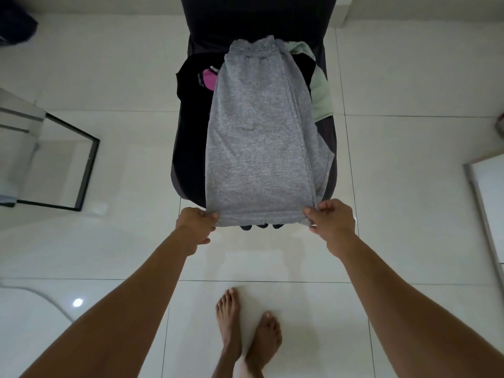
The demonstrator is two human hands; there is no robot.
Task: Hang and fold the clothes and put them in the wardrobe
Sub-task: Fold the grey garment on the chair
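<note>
Grey, speckled knit trousers (259,132) lie flat along the dark chair (256,17), waistband at its back, over black (191,118) and pale green clothes (323,99). My left hand (195,223) and right hand (331,218) each pinch a hem corner at the chair's front edge. I can read no writing.

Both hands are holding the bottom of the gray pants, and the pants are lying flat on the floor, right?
Not quite. Both hands, left hand and right hand, do hold the bottom edge of the gray pants, but the head view shows the pants spread over other clothes on a dark chair, not on the floor.
</note>
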